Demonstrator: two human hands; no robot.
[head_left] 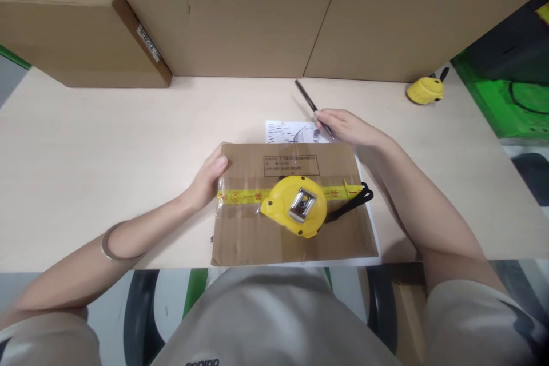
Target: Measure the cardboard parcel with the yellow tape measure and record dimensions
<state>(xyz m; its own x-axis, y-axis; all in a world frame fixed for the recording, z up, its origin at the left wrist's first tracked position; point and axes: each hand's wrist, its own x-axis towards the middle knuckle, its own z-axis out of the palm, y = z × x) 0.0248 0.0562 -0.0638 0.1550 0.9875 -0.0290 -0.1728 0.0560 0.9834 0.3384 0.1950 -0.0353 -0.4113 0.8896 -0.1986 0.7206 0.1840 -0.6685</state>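
My left hand (208, 177) grips the left edge of a brown cardboard box (253, 240), its thumb on the top face and the other fingers hidden. Yellow printed tape crosses the box, and a yellow tape measure (285, 200) with a metal clip and black wrist strap lies on it. Beyond the box's far edge, my right hand (343, 124) is closed around a dark pen (305, 94). The pen slants over a white sheet of paper (278, 131) with black marks and a sketch, partly covered by the box.
Large cardboard boxes (240, 17) stand along the back of the pale table (86, 183), with a smaller carton (64, 40) at the left. Another yellow tape measure (424, 90) sits at the back right. Green and dark equipment (493, 97) is beyond the right edge.
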